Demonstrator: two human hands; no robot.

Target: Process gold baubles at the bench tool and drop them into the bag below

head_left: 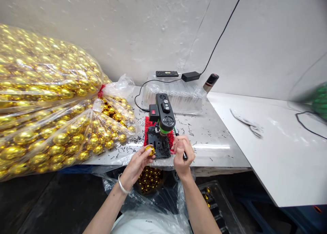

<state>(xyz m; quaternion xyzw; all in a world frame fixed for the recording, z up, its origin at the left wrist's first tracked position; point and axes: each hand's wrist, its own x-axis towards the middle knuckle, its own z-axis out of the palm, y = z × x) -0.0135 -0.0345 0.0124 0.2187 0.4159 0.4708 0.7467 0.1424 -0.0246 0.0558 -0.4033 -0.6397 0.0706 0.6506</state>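
Note:
Between the thumb and fingers of my left hand (139,160) is a shiny gold ball (151,150), held just in front of a small black bench machine (166,113). My right hand (183,155) is wrapped around the black-gripped lever handle (185,156) on the machine's right side. The machine has round vents on top, a red switch on its left and a black base plate (159,147) with slots. Under the base lies a red mat (147,125) strewn with black shreds.
Large clear bags of gold balls (46,91) fill the left side. Behind the machine stand a clear plastic tray (176,97), a power adapter (190,76) and a dark-capped bottle (211,82). More gold balls (150,181) sit below the table edge. Grey gloves (247,123) lie on the right-hand white table.

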